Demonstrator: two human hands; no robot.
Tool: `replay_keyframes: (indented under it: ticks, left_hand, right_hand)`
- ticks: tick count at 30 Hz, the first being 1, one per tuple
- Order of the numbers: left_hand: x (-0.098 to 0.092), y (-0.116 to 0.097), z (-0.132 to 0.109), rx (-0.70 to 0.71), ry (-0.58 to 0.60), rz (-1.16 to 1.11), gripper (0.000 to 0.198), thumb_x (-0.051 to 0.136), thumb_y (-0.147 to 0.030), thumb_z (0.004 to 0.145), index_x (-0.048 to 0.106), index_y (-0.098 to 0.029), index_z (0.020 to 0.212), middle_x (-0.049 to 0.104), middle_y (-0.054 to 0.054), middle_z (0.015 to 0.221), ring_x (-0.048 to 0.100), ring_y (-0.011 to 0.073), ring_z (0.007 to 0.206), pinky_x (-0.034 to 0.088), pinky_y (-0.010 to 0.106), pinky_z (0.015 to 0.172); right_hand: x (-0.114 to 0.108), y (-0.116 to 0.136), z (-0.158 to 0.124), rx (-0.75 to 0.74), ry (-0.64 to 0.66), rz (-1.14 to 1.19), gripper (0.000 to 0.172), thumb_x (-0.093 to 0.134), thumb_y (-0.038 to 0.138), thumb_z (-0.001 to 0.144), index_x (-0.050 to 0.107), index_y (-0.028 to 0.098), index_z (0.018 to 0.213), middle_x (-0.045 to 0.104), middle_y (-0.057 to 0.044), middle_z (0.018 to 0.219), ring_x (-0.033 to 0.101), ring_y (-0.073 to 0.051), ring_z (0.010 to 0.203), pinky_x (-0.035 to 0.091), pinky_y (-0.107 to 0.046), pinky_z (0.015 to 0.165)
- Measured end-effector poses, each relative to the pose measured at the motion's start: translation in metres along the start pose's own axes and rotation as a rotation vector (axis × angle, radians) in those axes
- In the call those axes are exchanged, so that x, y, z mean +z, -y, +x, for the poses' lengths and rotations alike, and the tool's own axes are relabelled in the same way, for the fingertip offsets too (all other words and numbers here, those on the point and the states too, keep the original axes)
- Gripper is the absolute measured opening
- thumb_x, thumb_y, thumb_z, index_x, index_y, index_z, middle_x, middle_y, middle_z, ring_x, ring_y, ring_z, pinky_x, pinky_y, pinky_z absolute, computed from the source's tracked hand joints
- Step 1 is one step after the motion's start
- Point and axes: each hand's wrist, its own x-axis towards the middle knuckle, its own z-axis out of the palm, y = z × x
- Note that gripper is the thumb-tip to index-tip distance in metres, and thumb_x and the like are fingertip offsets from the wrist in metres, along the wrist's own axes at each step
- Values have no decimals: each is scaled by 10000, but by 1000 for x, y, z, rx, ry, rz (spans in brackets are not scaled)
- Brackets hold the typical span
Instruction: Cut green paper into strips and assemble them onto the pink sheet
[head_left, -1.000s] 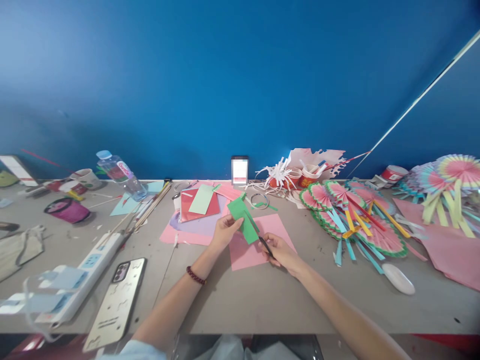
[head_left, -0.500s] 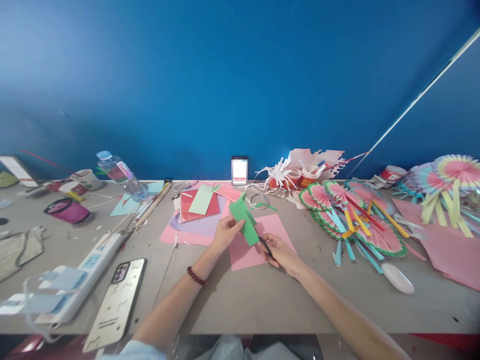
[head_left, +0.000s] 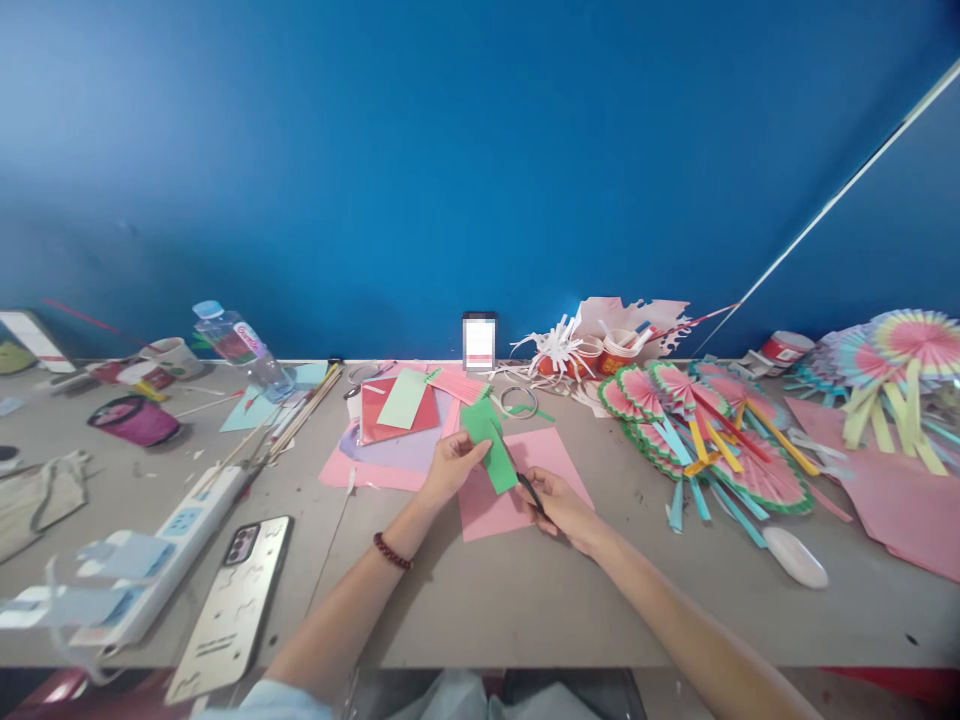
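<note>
My left hand (head_left: 450,468) pinches the left edge of a green paper strip (head_left: 491,445) and holds it tilted above the table. My right hand (head_left: 559,503) is closed round the black handles of scissors (head_left: 529,490), whose blades run up into the green paper. Both hands hover over a pink paper sheet (head_left: 517,480) lying flat on the grey table (head_left: 525,600). A red bead bracelet sits on my left wrist.
Left of the hands lie red, lilac and pale green sheets (head_left: 397,415), a phone (head_left: 232,600), a power strip (head_left: 150,560) and a water bottle (head_left: 240,345). Folded paper fans (head_left: 697,430) are piled at the right, paper cups (head_left: 600,352) stand at the back, and a white object (head_left: 796,556) lies near the fans.
The green paper has sunk slightly and turned a little in my left hand; the scissors have edged further along it. Little else has moved.
</note>
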Motion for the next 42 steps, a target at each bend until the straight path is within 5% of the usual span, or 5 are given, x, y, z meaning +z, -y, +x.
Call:
replay_keyframes:
  ticks: [42]
  left_hand:
    - [3, -4, -3, 6, 66, 29, 489, 807, -609, 574, 608, -163, 576, 604, -7, 497, 528, 110, 452, 419, 234, 476]
  right_hand:
    - [1, -1, 1, -34, -4, 16, 509, 757, 607, 652, 446, 210, 725, 545, 78, 482, 290, -11, 303, 156, -149, 308]
